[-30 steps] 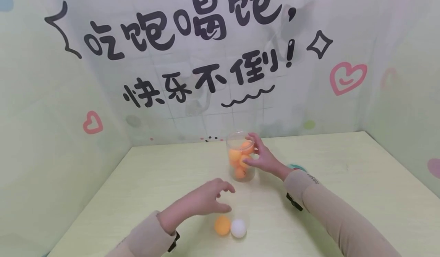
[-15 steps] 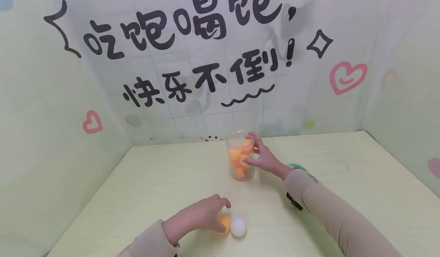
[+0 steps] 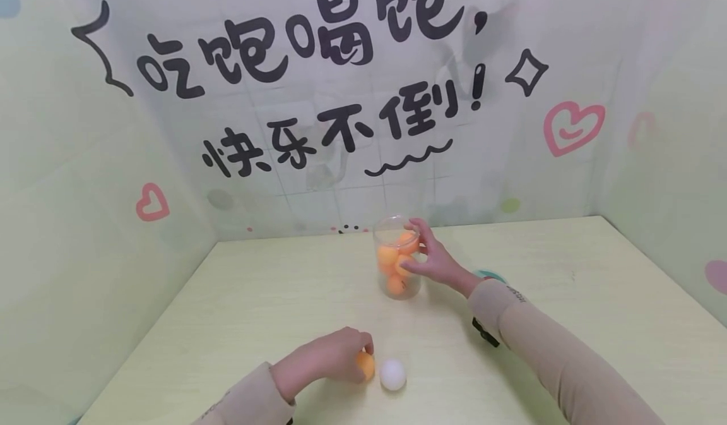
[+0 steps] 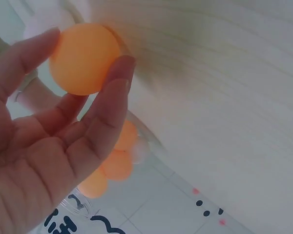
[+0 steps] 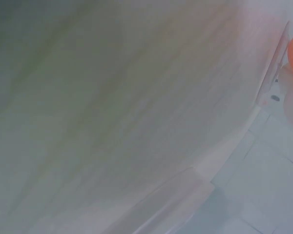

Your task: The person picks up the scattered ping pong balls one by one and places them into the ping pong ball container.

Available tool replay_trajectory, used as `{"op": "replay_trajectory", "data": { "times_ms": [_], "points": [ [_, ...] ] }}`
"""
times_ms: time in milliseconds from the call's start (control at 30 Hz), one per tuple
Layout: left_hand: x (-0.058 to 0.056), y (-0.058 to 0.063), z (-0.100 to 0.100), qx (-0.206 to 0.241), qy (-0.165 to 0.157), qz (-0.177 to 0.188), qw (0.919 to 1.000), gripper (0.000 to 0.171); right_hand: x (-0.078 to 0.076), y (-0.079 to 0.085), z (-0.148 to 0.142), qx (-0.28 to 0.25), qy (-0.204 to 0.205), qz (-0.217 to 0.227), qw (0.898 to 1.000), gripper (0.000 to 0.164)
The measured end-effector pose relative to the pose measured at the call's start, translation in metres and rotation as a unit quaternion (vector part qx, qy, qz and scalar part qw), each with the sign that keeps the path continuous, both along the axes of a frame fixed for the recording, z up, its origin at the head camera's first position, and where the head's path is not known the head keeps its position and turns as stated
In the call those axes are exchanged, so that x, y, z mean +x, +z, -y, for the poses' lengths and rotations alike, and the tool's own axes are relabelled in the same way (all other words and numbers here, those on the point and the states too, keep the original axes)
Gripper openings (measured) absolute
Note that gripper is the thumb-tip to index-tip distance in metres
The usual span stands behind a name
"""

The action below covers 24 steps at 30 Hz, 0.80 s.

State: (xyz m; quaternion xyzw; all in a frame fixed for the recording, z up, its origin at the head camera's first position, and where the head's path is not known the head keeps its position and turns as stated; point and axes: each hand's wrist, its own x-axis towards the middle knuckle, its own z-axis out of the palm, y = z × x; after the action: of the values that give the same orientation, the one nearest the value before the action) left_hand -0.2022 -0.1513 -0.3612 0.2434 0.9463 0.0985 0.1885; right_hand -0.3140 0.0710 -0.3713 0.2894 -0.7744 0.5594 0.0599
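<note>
With thumb and fingertips, my left hand pinches an orange ping-pong ball, seen close up in the left wrist view. A white ping-pong ball lies on the table just to its right, apart from it. Further back stands an upright clear plastic jar with no lid on its mouth. Several orange balls are piled inside it. My right hand grips the jar's right side, thumb at the front and fingers near the rim. Only a sliver of that hand shows in the right wrist view.
A teal round object sits on the pale wooden table, partly hidden behind my right wrist. Close behind the jar rises a printed curtain wall. In the right wrist view, a pale see-through edge is too blurred to identify.
My left hand has come down onto the orange ball, pinched it and drawn it slightly left, away from the white ball. The right hand and jar have stayed put.
</note>
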Motion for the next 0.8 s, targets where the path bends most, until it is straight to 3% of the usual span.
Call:
{"op": "replay_trajectory", "data": {
  "times_ms": [233, 467, 800],
  "points": [
    [-0.002, 0.000, 0.003, 0.009, 0.000, 0.008, 0.9999, 0.028, 0.000, 0.000, 0.000, -0.002, 0.004, 0.000, 1.000, 0.077],
    [-0.007, 0.006, 0.006, 0.037, -0.007, -0.009, 0.9992, 0.030, -0.001, -0.001, -0.001, -0.001, 0.003, 0.001, 1.000, 0.077],
    [-0.020, 0.019, 0.006, 0.094, 0.008, -0.020, 0.9953, 0.032, -0.001, -0.001, -0.001, -0.001, 0.006, -0.001, 1.000, 0.077]
  ]
}}
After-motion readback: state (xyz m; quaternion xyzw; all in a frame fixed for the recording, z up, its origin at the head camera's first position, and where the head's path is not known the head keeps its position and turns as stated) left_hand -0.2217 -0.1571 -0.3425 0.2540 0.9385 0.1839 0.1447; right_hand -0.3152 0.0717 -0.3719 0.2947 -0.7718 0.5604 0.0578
